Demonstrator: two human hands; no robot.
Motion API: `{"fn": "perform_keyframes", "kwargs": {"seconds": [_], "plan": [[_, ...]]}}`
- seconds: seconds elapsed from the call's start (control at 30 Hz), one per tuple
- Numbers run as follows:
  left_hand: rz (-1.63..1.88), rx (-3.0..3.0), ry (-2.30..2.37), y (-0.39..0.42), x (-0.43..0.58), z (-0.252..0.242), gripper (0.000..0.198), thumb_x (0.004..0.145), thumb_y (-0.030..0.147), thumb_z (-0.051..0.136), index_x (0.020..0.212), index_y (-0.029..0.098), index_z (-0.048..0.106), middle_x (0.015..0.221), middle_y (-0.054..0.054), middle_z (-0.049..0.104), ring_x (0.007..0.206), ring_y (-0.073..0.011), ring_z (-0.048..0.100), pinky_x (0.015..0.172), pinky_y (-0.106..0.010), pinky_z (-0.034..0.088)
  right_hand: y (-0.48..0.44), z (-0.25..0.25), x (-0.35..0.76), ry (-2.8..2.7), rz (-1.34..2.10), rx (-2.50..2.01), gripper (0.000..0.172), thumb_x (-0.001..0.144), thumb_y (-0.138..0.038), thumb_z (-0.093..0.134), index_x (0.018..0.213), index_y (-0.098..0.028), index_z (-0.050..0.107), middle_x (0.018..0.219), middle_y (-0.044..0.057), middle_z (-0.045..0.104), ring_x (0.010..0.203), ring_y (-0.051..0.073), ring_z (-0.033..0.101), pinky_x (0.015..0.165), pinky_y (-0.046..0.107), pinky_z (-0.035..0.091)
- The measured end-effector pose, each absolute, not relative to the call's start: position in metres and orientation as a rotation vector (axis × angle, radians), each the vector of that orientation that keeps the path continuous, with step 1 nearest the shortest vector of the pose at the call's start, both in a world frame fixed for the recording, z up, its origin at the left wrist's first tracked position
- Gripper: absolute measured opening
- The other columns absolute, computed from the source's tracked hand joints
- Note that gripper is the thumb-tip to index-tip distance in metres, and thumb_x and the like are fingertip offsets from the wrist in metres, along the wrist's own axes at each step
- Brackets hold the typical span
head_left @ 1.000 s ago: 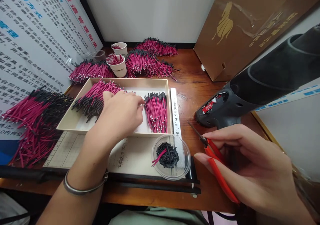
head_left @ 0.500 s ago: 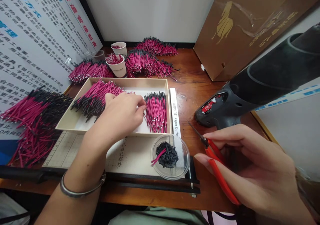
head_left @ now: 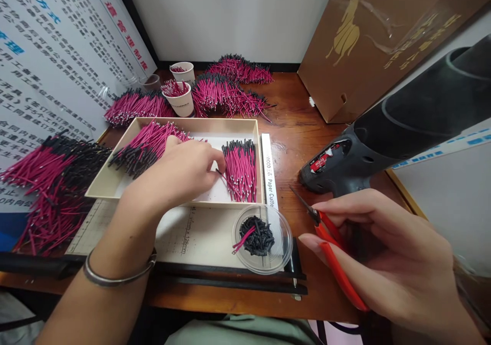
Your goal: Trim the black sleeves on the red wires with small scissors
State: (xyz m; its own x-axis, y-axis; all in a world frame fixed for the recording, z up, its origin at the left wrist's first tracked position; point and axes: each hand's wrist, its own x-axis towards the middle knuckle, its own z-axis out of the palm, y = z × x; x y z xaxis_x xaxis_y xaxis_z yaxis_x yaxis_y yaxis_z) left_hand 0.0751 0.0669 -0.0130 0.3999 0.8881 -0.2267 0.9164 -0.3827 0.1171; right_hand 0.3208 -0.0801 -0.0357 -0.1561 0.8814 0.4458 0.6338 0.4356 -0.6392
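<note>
My left hand [head_left: 187,168] is over the cream tray [head_left: 174,201], its fingers pinched on a thin wire with a dark end, just left of a neat bundle of pink wires with black ends [head_left: 240,171]. A looser wire pile [head_left: 146,150] lies in the tray's left part, partly behind my hand. My right hand [head_left: 383,248] holds red-handled cutters [head_left: 339,268] at the right, their thin dark tips pointing up and left. Between the hands, a clear round dish [head_left: 284,253] holds black bits and a few pink wires.
Under the tray lies a paper cutter [head_left: 269,173]. Behind are two paper cups [head_left: 180,100] and wire heaps [head_left: 218,96]; another heap [head_left: 49,191] is at left. A black hot-air tool [head_left: 345,166] and brown box [head_left: 345,53] stand right.
My left hand has shifted slightly, and a thin wire now shows at its fingertips beside the neat bundle. My right hand and the cutters stay almost still.
</note>
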Motion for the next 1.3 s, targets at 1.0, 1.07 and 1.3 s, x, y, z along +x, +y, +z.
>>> {"fn": "perform_keyframes", "kwargs": {"seconds": [1.0, 1.07, 1.3], "plan": [[1.023, 1.894, 1.071, -0.009, 0.067, -0.028, 0.017, 0.097, 0.033, 0.072, 0.112, 0.026, 0.075, 0.086, 0.000, 0.084, 0.073, -0.0184, 0.077, 0.061, -0.028, 0.054, -0.064, -0.037, 0.316, -1.768, 0.525, -1.212, 0.016, 0.090, -0.020, 0.085, 0.095, -0.021, 0.069, 0.059, -0.009, 0.054, 0.045, 0.008, 0.043, 0.041, 0.020, 0.035], [0.972, 1.949, 1.064, -0.008, 0.067, -0.029, 0.014, 0.099, 0.036, 0.071, 0.107, 0.027, 0.079, 0.079, 0.000, 0.084, 0.070, -0.0196, 0.076, 0.068, -0.033, 0.056, -0.063, -0.036, 0.315, -1.789, 0.520, -1.225, 0.017, 0.091, -0.022, 0.086, 0.095, -0.020, 0.070, 0.060, -0.008, 0.056, 0.046, 0.008, 0.045, 0.043, 0.020, 0.037], [0.903, 2.156, 0.924, 0.002, 0.071, -0.017, 0.021, 0.100, 0.030, 0.070, 0.084, 0.030, 0.085, 0.071, 0.006, 0.081, 0.065, -0.0160, 0.065, 0.077, -0.040, 0.044, -0.065, -0.032, 0.319, -1.854, 0.474, -1.192, 0.022, 0.092, -0.027, 0.090, 0.097, -0.020, 0.070, 0.061, -0.008, 0.057, 0.048, 0.008, 0.046, 0.043, 0.020, 0.036]]}}
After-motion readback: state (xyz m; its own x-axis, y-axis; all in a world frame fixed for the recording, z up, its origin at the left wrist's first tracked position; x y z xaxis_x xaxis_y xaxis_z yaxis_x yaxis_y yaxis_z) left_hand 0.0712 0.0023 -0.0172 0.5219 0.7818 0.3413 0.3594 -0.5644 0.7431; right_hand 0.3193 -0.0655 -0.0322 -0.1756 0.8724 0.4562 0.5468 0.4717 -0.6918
